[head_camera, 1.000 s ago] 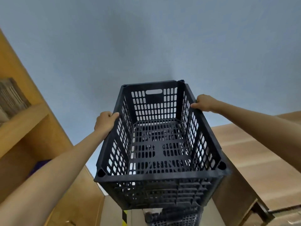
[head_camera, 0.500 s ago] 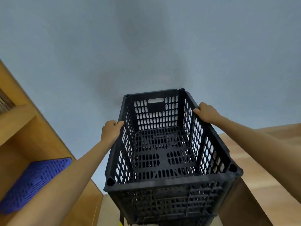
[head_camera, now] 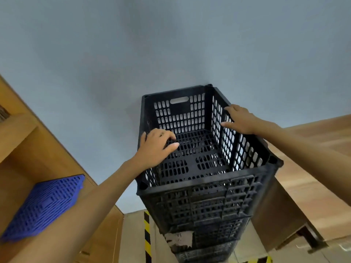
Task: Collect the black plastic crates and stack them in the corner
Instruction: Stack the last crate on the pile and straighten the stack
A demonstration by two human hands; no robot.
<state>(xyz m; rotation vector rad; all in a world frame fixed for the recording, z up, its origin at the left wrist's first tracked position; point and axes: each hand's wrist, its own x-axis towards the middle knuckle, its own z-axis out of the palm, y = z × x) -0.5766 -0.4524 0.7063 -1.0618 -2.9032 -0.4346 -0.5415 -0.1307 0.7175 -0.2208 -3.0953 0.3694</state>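
A black slotted plastic crate (head_camera: 199,162) sits on top of a stack of black crates (head_camera: 209,234) against the pale blue wall. The stack runs down out of view, and a torn white label shows on a lower crate. My left hand (head_camera: 155,149) hovers over the top crate's left wall, fingers loosely curled and apart, gripping nothing. My right hand (head_camera: 241,120) is spread open beside the right wall's rim, its fingers off the plastic.
A wooden shelf unit (head_camera: 17,130) stands at the left, with a flat blue slotted plastic piece (head_camera: 43,205) on its lower shelf. A wooden cabinet (head_camera: 303,186) stands close on the right of the stack. Yellow-black hazard tape (head_camera: 146,234) runs on the floor.
The crate came down and settled on the stack. Both hands, which gripped its side rims before, have let go and opened; my left hand has moved inward over the left wall.
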